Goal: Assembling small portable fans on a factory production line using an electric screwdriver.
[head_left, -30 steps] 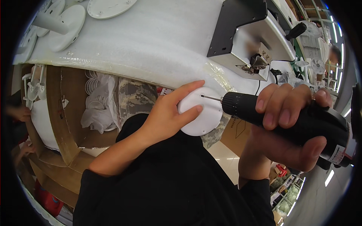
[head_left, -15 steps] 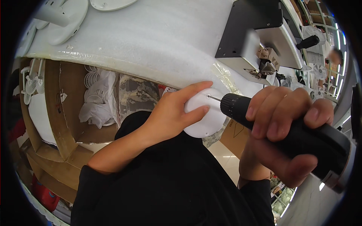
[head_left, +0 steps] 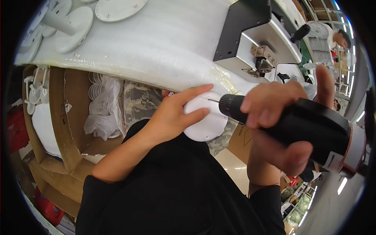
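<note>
My left hand (head_left: 170, 117) grips a white round plate (head_left: 209, 123) by its left side, its thumb lying on the face and its fingers along the far edge. Small holes show near the plate's rim. A black electric screwdriver (head_left: 309, 131) lies in my right hand (head_left: 270, 107), which wraps it from above and below while one finger sticks up off the body. The thin bit points left and its tip meets the plate near the upper edge, at a small hole or screw that I cannot make out clearly.
Ahead is a white-covered bench (head_left: 168, 43) with white fan bases (head_left: 74, 29) at its far left. A black and silver machine (head_left: 254, 43) stands far right. An open carton (head_left: 74, 113) with white fan grilles sits left. A co-worker (head_left: 340, 39) is beyond, at right.
My right hand's hold has loosened, with one finger lifted off the screwdriver. The whole view has shifted slightly. The bit remains at the same spot on the plate.
</note>
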A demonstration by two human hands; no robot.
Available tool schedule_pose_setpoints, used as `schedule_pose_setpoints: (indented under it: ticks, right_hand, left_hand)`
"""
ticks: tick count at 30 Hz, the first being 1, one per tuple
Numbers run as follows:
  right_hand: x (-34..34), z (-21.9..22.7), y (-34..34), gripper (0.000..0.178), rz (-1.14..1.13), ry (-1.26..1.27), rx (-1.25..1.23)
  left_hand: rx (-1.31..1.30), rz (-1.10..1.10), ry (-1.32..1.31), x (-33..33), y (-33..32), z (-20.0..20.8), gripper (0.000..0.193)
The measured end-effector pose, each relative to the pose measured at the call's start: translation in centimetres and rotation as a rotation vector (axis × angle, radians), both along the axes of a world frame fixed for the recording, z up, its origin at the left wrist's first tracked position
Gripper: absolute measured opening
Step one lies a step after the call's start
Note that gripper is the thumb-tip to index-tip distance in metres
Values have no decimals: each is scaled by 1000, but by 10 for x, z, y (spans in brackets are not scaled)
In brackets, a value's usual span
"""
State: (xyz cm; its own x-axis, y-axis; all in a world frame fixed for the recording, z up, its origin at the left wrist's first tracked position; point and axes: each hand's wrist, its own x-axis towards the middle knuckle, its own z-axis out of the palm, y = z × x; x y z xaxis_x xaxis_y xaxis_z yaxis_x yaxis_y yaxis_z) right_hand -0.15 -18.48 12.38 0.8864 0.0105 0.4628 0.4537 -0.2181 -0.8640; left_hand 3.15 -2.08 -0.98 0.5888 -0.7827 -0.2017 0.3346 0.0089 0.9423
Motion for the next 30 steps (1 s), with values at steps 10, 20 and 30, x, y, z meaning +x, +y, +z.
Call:
schedule_pose_setpoints:
  ticks: [10,20,30]
  right_hand:
    - [-14,23,-34,59,-310,-338,244]
    - [6,9,-45,50,-350,-394,252]
    - [20,19,-42,38,-247,-305,277]
  left_hand:
    - [134,-155,-41,-15,42,-2,86]
    - [210,-683,192,-19,41,-18,65]
    - [53,15,249,-48,47,-24,54]
